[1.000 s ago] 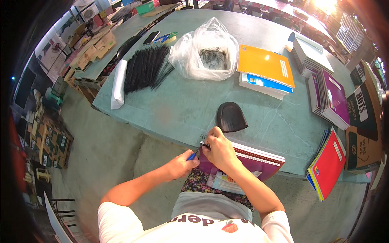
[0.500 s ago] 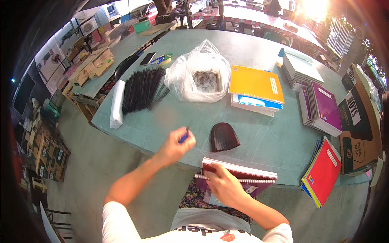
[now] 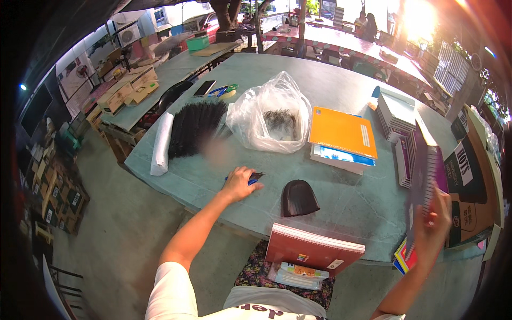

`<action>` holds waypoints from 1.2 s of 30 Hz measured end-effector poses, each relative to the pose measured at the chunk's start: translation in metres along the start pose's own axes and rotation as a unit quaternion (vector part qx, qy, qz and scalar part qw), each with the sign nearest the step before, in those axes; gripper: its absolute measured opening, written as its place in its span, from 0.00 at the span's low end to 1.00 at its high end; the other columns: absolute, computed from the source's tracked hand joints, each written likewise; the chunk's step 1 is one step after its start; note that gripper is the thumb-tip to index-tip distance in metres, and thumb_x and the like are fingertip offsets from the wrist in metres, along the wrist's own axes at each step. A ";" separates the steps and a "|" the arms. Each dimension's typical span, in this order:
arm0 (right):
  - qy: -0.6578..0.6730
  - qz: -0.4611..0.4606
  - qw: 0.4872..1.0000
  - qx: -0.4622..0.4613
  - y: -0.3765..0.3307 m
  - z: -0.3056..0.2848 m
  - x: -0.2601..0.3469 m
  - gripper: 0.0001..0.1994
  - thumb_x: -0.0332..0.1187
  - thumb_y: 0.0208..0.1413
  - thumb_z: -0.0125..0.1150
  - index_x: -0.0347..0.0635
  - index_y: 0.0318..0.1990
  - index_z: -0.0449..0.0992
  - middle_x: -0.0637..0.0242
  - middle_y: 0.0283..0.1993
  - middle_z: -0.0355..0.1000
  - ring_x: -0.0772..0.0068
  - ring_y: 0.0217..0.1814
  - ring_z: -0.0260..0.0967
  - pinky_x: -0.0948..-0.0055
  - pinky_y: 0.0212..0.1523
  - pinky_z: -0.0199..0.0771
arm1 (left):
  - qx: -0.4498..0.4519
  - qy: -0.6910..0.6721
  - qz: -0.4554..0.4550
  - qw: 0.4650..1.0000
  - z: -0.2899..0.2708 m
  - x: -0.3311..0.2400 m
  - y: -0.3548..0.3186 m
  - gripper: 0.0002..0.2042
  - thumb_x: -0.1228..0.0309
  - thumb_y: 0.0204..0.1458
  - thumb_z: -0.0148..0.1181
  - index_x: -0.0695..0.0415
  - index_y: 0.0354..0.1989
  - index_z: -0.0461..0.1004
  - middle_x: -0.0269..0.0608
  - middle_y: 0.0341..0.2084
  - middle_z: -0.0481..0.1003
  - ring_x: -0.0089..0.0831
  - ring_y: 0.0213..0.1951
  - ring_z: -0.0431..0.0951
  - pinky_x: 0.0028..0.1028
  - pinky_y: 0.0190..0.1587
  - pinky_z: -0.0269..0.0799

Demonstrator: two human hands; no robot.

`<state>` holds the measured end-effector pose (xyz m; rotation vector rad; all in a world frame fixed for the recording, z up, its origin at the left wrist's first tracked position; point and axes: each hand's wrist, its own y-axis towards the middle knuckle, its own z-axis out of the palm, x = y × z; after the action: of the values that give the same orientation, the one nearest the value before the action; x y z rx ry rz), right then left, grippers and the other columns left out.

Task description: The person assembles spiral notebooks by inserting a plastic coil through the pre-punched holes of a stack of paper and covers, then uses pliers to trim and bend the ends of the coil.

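My left hand (image 3: 238,184), closed, rests over the table around small blue-handled pliers (image 3: 257,176), whose dark jaws point right. Out at the right, my right hand (image 3: 433,217) grips a purple spiral notebook (image 3: 425,169) upright by its coil edge; it is blurred by motion. Against the table's front edge, above my lap, leans a stack of dark red spiral notebooks (image 3: 314,249). A clear packet with white and blue contents (image 3: 300,277) lies on the flowered cloth before it. Between my hands sits a dark, rounded, shiny block (image 3: 300,198).
Left on the table (image 3: 250,213) are a white roll (image 3: 161,144), black coils (image 3: 193,128), a phone (image 3: 205,88) and scissors (image 3: 218,92). Behind are a plastic-bagged tub (image 3: 290,145) and orange-topped notebooks (image 3: 341,130). White notebooks (image 3: 397,109), purple ones (image 3: 402,162) and a cardboard box (image 3: 469,197) stand right.
My right hand has lifted the purple notebook from the front edge and carried it right, uncovering the dark red cover and packet. My left hand, with the pliers, has lowered toward the table.
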<state>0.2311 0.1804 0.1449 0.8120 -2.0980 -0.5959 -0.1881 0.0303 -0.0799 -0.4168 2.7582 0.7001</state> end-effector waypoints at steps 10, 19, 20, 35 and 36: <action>0.215 0.358 0.859 0.296 -0.049 0.125 -0.134 0.19 0.25 0.45 0.62 0.42 0.49 0.74 0.61 0.41 0.68 0.67 0.40 0.70 0.75 0.40 0.72 | -0.118 0.148 -0.186 0.964 -0.006 0.115 0.012 0.09 0.73 0.44 0.62 0.64 0.31 0.72 0.55 0.34 0.70 0.52 0.38 0.71 0.42 0.42 0.68; 0.007 -0.221 0.930 0.295 -0.093 0.162 0.041 0.15 0.36 0.50 0.62 0.43 0.44 0.74 0.58 0.43 0.69 0.59 0.43 0.69 0.66 0.43 0.70 | -0.024 0.146 -0.215 0.965 -0.012 0.117 0.003 0.07 0.73 0.49 0.53 0.64 0.31 0.68 0.59 0.31 0.74 0.56 0.33 0.74 0.47 0.37 0.70; 0.009 -0.216 0.925 0.313 -0.101 0.171 0.044 0.15 0.37 0.49 0.62 0.42 0.44 0.74 0.60 0.41 0.69 0.60 0.43 0.68 0.66 0.42 0.69 | -0.029 0.135 -0.212 0.967 -0.018 0.117 0.001 0.09 0.70 0.50 0.55 0.64 0.28 0.66 0.56 0.25 0.74 0.59 0.29 0.74 0.47 0.34 0.70; 0.062 -0.340 0.920 0.186 -0.137 0.174 0.031 0.18 0.32 0.38 0.57 0.43 0.41 0.77 0.69 0.41 0.69 0.69 0.43 0.66 0.68 0.42 0.66 | -0.436 -0.480 -0.144 0.747 -0.208 0.000 -0.031 0.11 0.63 0.57 0.56 0.58 0.39 0.69 0.30 0.22 0.68 0.18 0.22 0.65 0.16 0.24 0.63; 0.058 -0.340 0.922 0.177 -0.140 0.172 0.028 0.19 0.33 0.37 0.57 0.42 0.42 0.77 0.69 0.41 0.69 0.69 0.43 0.66 0.67 0.42 0.66 | -0.451 -0.460 -0.145 0.751 -0.208 -0.027 -0.026 0.12 0.62 0.56 0.56 0.58 0.40 0.69 0.30 0.21 0.67 0.19 0.20 0.65 0.17 0.23 0.62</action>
<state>0.1271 0.0879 -0.0300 1.7749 -1.8081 -0.4997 -0.1927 -0.0894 0.0948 -0.4688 1.2631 1.5833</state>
